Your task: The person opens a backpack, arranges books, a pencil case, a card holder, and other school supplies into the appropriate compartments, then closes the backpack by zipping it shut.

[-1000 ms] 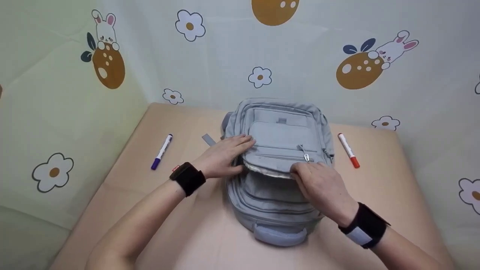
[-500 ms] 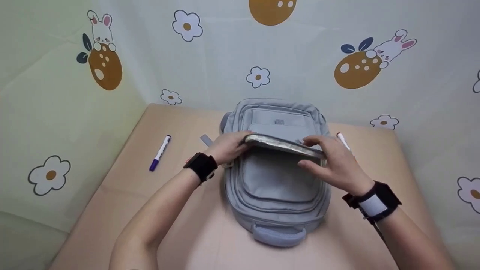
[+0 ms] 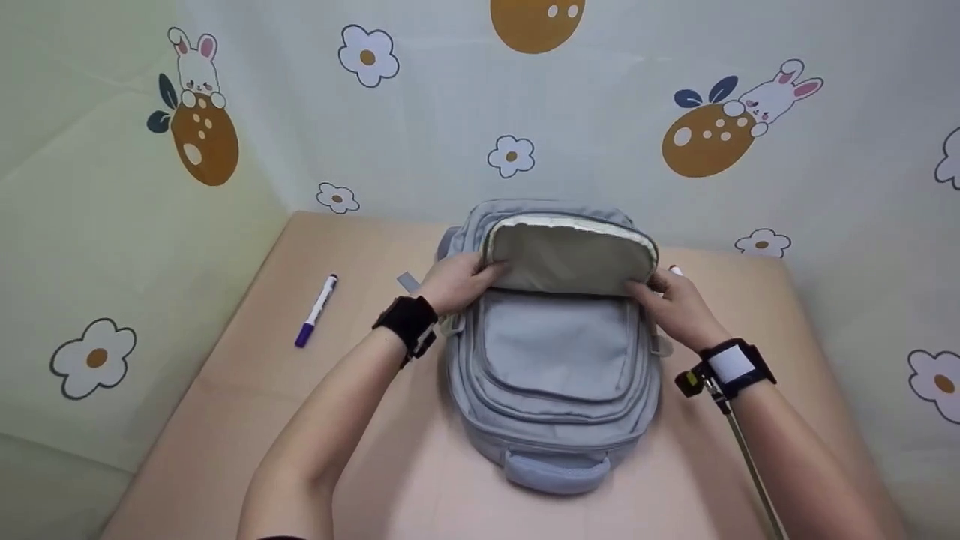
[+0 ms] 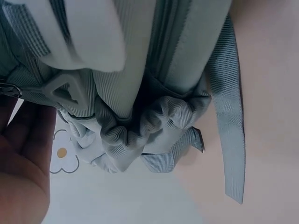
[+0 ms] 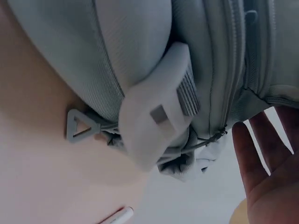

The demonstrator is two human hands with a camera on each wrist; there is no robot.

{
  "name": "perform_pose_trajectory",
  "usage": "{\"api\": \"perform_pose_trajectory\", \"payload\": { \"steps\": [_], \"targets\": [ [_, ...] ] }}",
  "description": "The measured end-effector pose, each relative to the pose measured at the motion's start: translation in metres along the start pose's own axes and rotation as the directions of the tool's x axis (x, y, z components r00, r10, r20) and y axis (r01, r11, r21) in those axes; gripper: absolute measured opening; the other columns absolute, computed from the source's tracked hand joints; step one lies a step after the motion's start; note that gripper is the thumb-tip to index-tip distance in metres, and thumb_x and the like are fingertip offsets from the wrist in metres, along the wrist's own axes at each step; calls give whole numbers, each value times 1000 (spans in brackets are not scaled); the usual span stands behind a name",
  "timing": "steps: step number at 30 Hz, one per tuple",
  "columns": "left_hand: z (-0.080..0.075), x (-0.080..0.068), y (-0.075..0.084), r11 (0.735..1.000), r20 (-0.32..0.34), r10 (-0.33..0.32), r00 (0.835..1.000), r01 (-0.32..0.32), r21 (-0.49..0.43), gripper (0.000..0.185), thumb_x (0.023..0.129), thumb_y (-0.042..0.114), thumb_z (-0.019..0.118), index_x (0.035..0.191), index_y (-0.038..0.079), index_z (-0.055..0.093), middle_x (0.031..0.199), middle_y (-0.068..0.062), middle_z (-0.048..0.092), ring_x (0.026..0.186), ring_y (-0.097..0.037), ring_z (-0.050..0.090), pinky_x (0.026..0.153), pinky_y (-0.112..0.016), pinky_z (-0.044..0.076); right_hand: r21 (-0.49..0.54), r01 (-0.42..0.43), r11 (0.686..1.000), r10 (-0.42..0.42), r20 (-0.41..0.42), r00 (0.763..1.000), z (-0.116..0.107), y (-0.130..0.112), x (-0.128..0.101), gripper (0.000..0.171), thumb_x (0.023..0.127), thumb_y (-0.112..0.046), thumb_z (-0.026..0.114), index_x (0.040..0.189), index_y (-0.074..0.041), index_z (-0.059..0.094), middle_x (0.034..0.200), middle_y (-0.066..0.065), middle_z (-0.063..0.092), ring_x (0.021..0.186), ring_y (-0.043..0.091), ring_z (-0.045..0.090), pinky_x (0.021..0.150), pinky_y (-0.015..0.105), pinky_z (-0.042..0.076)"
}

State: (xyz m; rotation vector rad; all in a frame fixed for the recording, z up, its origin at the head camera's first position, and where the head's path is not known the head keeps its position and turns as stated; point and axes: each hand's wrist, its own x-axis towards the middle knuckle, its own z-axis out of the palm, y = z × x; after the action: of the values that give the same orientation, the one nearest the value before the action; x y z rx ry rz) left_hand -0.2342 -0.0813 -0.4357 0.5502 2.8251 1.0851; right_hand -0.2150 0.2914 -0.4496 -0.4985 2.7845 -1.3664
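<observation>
Backpack [image 3: 559,360], pale grey-blue, lies flat in the middle of the tan table [image 3: 225,405], its carry handle [image 3: 555,471] toward the person and its front flap [image 3: 571,255] folded up and back so the cream lining faces the camera. No brand, label or writing can be read on it in any view.

Going from left to right: a purple-capped marker [image 3: 316,310] lies well apart from the bag near the table's left edge; any print on its white barrel is too small to read. The left hand [image 3: 454,281], with a black wrist strap [image 3: 406,322] behind it, has its fingers curled over the flap's left corner and grips it. The left wrist view shows bunched grey fabric, a loose webbing strap [image 4: 229,116] and a grey triangular ring [image 4: 65,91]. The right hand [image 3: 675,304] pinches the flap's right corner between thumb and fingers. Just behind that hand, the white end of a second marker [image 3: 675,269] peeks out beside the bag. The backdrop [image 3: 750,112] is printed with rabbits, flowers and spotted brown eggs, without lettering.
</observation>
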Motion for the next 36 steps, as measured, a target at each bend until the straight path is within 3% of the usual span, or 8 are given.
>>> {"api": "perform_pose_trajectory", "payload": {
  "steps": [4,11,16,23,30,32,34,36],
  "targets": [
    [2,1,2,998,-31,-45,999,43,-50,52,102,59,50,72,17,43,61,5,37,53,-15,40,56,-32,36,36,-96,995,97,-8,995,2,-1,11,56,103,-51,55,129,-3,63,114,15,65,98,26,58,78,28,49],
    [5,5,7,980,-65,-123,990,111,-167,52,100,59,54,74,16,43,65,4,35,55,-15,36,56,-32,31,145,-195,970,192,35,981,0,-1,26,51,102,-53,56,103,-2,60,75,2,47,63,14,46,56,28,40],
    [4,9,13,980,-68,-146,987,135,-148,48,100,57,54,75,17,46,66,4,40,57,-16,41,57,-32,34,217,-270,938,252,105,962,-5,-1,31,45,102,-47,60,92,-3,54,62,-6,36,52,9,38,49,26,35],
    [4,12,14,978,-62,-168,984,159,-132,46,100,54,55,72,18,46,64,5,42,56,-15,42,56,-31,34,239,-285,929,246,177,953,-10,-4,28,42,105,-41,57,104,1,57,70,-2,39,63,15,42,60,28,37],
    [-1,13,16,972,-28,-186,982,179,-151,45,100,51,56,72,18,45,64,5,40,56,-13,40,55,-30,34,214,-202,956,171,157,973,-34,5,14,50,103,-41,61,125,4,62,121,17,63,113,27,60,102,41,47],
    [-3,14,17,969,-16,-189,982,184,-166,44,100,50,57,71,19,45,63,6,40,55,-12,38,54,-29,33,163,-212,963,197,105,975,-43,18,10,49,103,-40,60,123,5,62,122,20,64,112,30,62,97,37,50],
    [-4,15,17,967,-11,-190,982,185,-177,44,100,49,58,71,19,45,63,6,40,54,-12,37,54,-28,33,20,-242,970,241,49,969,-53,29,5,44,105,-35,58,122,5,63,119,22,66,107,33,64,87,35,54],
    [-5,16,18,964,-13,-192,981,186,-190,43,99,48,59,70,18,45,63,6,40,54,-11,37,53,-28,32,-141,-297,944,299,-9,954,-59,42,-1,39,105,-29,58,119,7,64,112,22,68,99,35,63,79,35,52]
  ]
}}
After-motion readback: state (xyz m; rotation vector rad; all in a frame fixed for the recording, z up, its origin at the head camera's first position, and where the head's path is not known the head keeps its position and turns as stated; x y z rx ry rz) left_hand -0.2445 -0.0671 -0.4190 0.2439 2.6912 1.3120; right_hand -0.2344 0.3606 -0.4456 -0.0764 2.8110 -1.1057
